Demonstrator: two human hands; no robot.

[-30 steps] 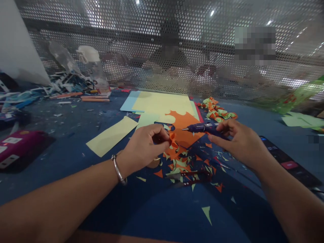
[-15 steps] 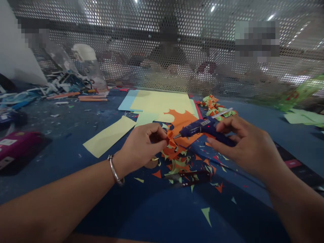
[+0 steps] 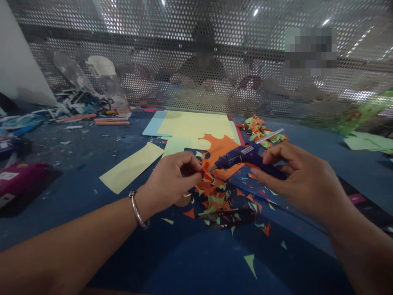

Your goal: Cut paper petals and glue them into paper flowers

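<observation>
Head: left hand (image 3: 168, 180) pinches one orange curl (image 3: 206, 165); right hand (image 3: 307, 178) grips one glue gun (image 3: 238, 156).

Glue gun (image 3: 235, 157) is a dark indigo blue, curled paper (image 3: 206, 167) is super bright orange, scraps (image 3: 216, 203) are mixed orange and pale green, table's (image 3: 172, 262) navy, bracelet's (image 3: 137, 211) silver, grey panel's (image 3: 147, 30) dotted all over.

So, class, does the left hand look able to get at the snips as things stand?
Probably, but only once free: the left hand pinches a curled orange paper piece. The snips lie close by, with loose paper scraps around them and nothing large seen covering their handles.
</observation>
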